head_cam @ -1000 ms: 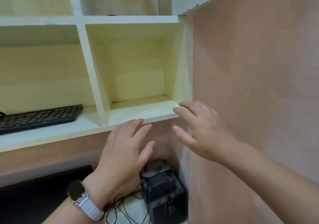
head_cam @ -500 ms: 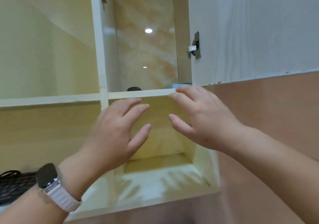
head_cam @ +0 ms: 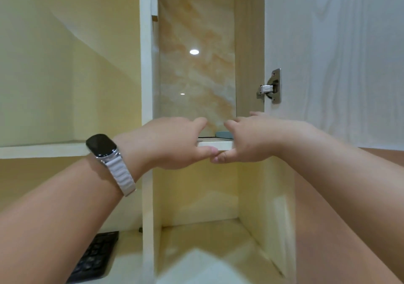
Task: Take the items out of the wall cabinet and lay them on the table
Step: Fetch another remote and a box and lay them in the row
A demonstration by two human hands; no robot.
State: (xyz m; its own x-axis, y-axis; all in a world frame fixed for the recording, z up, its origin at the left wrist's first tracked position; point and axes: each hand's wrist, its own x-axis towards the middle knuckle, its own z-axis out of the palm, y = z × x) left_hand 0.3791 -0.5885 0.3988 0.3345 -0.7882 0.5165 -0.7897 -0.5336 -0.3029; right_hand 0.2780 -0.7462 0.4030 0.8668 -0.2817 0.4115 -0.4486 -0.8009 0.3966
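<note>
Head view: left hand (head_cam: 172, 141) and right hand (head_cam: 258, 139) reach over the upper shelf (head_cam: 215, 145) edge, thumbs meeting beneath it, fingers hidden, grip unclear; a grey-blue item (head_cam: 224, 134) lies on that shelf by the right hand.

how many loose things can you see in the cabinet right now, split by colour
black: 1, keyboard on the lower shelf
blue-grey: 1, flat item on the upper shelf, only its edge shows
total: 2
</note>
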